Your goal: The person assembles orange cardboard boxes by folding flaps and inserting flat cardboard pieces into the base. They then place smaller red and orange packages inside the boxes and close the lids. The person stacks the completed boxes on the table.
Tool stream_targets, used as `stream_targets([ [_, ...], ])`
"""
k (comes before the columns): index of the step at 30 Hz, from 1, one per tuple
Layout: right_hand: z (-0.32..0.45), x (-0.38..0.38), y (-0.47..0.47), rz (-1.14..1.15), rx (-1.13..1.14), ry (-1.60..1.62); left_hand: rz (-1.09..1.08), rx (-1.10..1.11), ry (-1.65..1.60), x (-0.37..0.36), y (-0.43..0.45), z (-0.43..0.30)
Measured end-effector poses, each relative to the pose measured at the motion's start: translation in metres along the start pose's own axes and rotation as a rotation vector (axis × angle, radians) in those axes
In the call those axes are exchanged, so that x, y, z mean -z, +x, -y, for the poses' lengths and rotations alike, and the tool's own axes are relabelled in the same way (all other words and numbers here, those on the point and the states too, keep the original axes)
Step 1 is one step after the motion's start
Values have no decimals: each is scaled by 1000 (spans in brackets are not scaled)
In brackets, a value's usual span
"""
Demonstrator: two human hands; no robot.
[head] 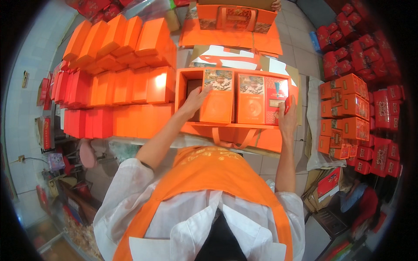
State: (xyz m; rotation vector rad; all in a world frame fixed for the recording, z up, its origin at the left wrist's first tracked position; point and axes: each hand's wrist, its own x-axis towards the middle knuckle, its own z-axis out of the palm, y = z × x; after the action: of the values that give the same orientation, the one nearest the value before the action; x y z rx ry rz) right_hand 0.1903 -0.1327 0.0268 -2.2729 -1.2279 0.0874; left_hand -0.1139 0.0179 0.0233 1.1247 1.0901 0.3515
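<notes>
An orange gift carton with a ribbon handle lies in front of me, its inside showing. In its left half sits an orange box with a picture panel, beside a dark gap. My left hand grips this box at its left edge, fingers on its face. The right half holds a similar orange box and a red patterned box. My right hand is at the red box's right edge, thumb on its face and fingers around the side; the fingertips are partly hidden.
Rows of plain orange boxes and red boxes stand at left. Across from me, another person's hand touches an upright orange carton. Packed orange cartons and red gift boxes are stacked right.
</notes>
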Motion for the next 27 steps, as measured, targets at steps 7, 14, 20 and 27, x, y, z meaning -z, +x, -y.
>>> stream_targets([
  [7, 8, 6, 4, 48, -39, -20, -128, -57, 55, -25, 33, 44],
  [14, 15, -2, 7, 35, 87, -51, -42, -23, -109, -32, 16, 24],
  [20, -24, -5, 1, 83, 208, 222, -76, -32, 141, -35, -12, 6],
  [27, 2, -5, -11, -98, 45, 254, -624, -774, 247, 107, -147, 50],
])
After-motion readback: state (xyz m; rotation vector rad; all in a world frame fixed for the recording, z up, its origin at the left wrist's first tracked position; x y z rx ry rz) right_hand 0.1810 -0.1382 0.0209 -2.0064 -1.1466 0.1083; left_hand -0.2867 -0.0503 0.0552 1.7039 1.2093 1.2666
